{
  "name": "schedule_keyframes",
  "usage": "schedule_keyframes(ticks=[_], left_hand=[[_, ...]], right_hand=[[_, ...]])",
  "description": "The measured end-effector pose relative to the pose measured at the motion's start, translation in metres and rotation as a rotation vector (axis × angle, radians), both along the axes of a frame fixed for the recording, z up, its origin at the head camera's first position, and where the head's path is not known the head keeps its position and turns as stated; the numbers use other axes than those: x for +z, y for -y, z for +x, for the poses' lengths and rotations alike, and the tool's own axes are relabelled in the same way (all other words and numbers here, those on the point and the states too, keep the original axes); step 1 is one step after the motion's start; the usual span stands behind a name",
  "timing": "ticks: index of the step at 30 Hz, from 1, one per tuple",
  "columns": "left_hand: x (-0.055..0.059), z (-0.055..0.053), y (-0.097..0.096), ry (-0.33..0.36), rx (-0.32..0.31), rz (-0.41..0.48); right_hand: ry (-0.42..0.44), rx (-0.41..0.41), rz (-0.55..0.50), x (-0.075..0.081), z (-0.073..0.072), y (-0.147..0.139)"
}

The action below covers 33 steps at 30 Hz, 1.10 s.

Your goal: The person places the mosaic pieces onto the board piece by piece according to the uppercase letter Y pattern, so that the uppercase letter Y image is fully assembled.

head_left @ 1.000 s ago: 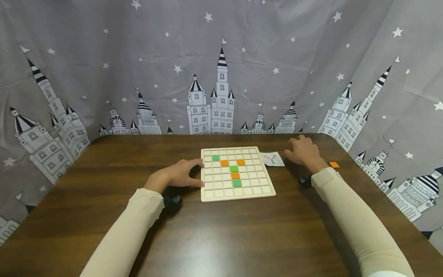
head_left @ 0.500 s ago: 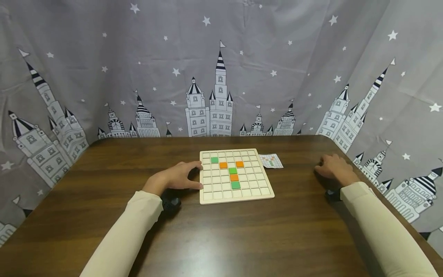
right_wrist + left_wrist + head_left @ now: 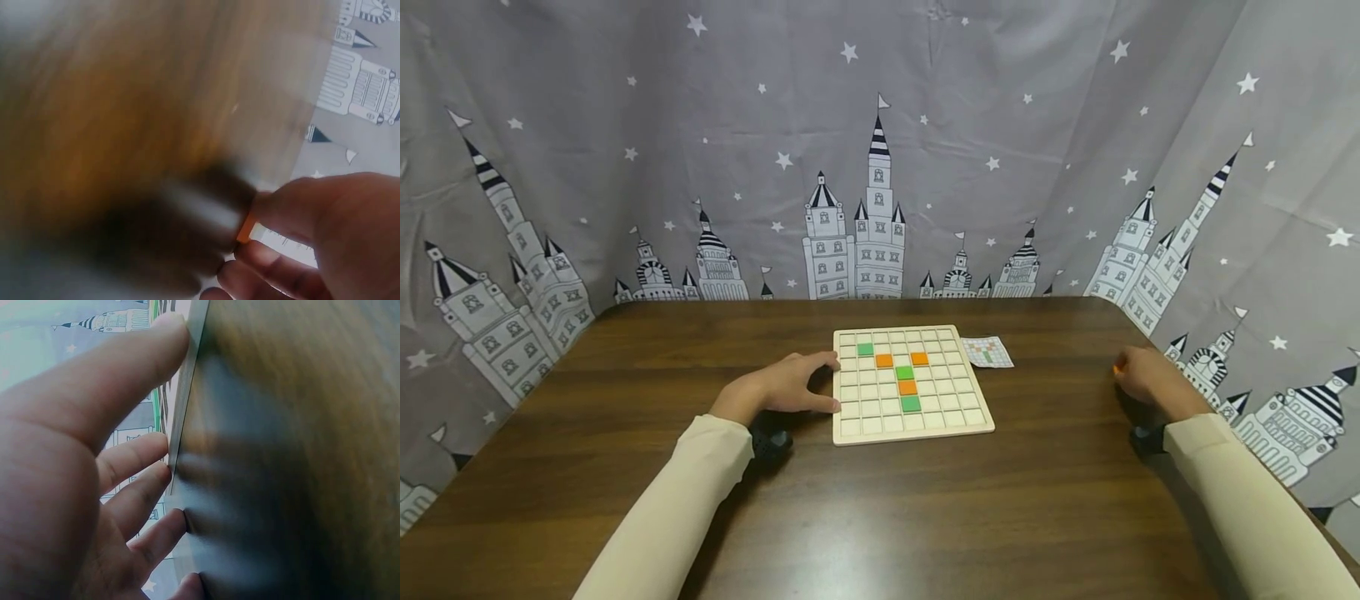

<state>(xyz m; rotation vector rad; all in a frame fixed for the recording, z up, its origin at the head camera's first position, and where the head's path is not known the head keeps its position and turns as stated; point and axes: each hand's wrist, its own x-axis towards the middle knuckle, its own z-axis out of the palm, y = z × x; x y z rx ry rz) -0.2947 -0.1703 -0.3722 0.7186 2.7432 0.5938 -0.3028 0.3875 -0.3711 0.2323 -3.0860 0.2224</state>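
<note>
A cream wooden grid board (image 3: 951,421) lies on the table with several green and orange square tiles in its cells. Among them are a green tile (image 3: 911,404) near the front and an orange tile (image 3: 919,358) farther back. My left hand (image 3: 782,385) touches the board's left edge, thumb and fingers spread apart. In the left wrist view the thumb and two fingertips meet the board edge (image 3: 181,412). Over at the table's right side, my right hand (image 3: 1153,383) pinches a loose orange tile (image 3: 247,228) between thumb and fingers; most of it is hidden in the head view.
A small printed card (image 3: 988,352) with a coloured grid pattern lies by the board's upper right corner. The dark wooden table (image 3: 880,517) runs back to a grey curtain (image 3: 737,108) printed with castles and stars, which also borders the right side.
My right hand has moved right, away from beside the card, and now grips the orange tile that lay on the table. The left hand keeps its place at the board.
</note>
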Motion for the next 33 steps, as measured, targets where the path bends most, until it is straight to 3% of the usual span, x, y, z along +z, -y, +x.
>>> schedule_keyframes(ticks=[4, 8, 11, 17, 20, 22, 28, 33], left_hand=[[-0.001, 0.0, 0.001, 0.007, 0.006, 0.001], [-0.003, 0.0, 0.001, 0.005, 0.008, 0.007], [-0.003, 0.0, 0.0, 0.008, 0.013, 0.002], [-0.003, -0.001, 0.001, 0.018, 0.028, -0.003], [-0.002, 0.0, 0.002, 0.017, 0.024, 0.0], [-0.002, 0.0, 0.003, 0.014, 0.022, 0.0], [-0.001, 0.001, 0.003, 0.007, 0.025, -0.004], [-0.002, 0.001, 0.001, 0.011, 0.026, -0.007]], right_hand=[[0.01, 0.017, 0.015, 0.001, -0.005, 0.012], [0.091, -0.056, 0.017, 0.003, -0.007, 0.024], [0.105, -0.088, -0.002, 0.002, -0.009, 0.032], [0.038, -0.038, -0.024, 0.007, -0.022, 0.061], [-0.014, 0.05, -0.025, 0.011, -0.032, 0.082], [-0.041, 0.151, -0.031, 0.014, -0.04, 0.099], [0.007, 0.432, -0.062, 0.026, -0.061, 0.163], [-0.004, 0.568, -0.026, 0.029, -0.071, 0.207]])
